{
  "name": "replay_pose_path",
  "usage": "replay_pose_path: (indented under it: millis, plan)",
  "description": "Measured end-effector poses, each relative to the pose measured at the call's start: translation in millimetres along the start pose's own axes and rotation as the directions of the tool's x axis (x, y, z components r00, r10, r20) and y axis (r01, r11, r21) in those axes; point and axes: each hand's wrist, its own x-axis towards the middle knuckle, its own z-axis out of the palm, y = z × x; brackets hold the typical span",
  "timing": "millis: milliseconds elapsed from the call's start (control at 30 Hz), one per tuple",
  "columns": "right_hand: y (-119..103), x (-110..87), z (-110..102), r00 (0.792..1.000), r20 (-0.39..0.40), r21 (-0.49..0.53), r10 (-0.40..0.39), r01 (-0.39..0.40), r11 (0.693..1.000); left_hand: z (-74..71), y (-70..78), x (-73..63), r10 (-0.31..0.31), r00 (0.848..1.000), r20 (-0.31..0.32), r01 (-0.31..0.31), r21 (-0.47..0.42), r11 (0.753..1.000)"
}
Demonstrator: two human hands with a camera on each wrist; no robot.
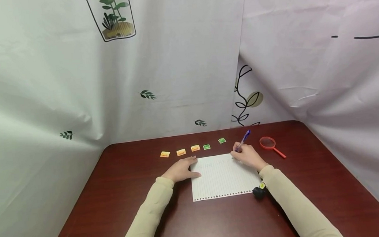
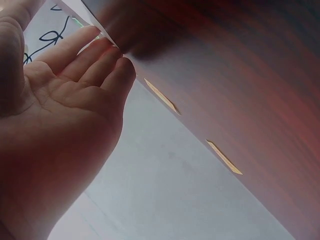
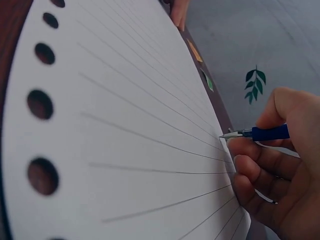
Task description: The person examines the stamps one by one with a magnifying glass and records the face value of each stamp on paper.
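Observation:
A sheet of lined paper (image 1: 225, 178) with punched holes along its near edge lies on the dark red table. My right hand (image 1: 249, 156) pinches a blue pen (image 1: 243, 139) at the sheet's far right corner. In the right wrist view the tip of the pen (image 3: 270, 133) meets the paper (image 3: 135, 120) near its edge. Faint marks run along the top of the sheet in the head view. My left hand (image 1: 181, 169) rests at the sheet's left edge, fingers extended and thumb on the paper. The left wrist view shows its palm (image 2: 65, 115) with nothing gripped.
Beyond the paper lie orange stamp-like pieces (image 1: 181, 152) and two green ones (image 1: 222, 140). A red magnifying glass (image 1: 268, 143) is right of my right hand. A small dark round object (image 1: 258, 192) sits by the right sleeve. A printed curtain (image 1: 179, 60) hangs behind the table.

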Motion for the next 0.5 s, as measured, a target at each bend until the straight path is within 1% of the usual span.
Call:
replay_pose_path:
  millis: [233,367,500]
  plan:
    - [0.6,-1.8,0.9,0.999,-0.001,0.018,0.035,-0.035,0.999,1.7,-0.4,-0.3,-0.006,1.0,0.005,0.006,-0.011,1.0]
    - [-1.4,-2.1,1.6,1.0,-0.004,0.027,0.017,-0.017,0.999,0.5,-0.1,-1.5,0.002,1.0,-0.006,-0.002,-0.016,1.0]
    - [-2.9,-2.1,1.6,1.0,0.017,0.017,-0.007,0.007,1.0,-1.2,0.9,-1.7,0.005,1.0,-0.005,-0.006,-0.013,1.0]
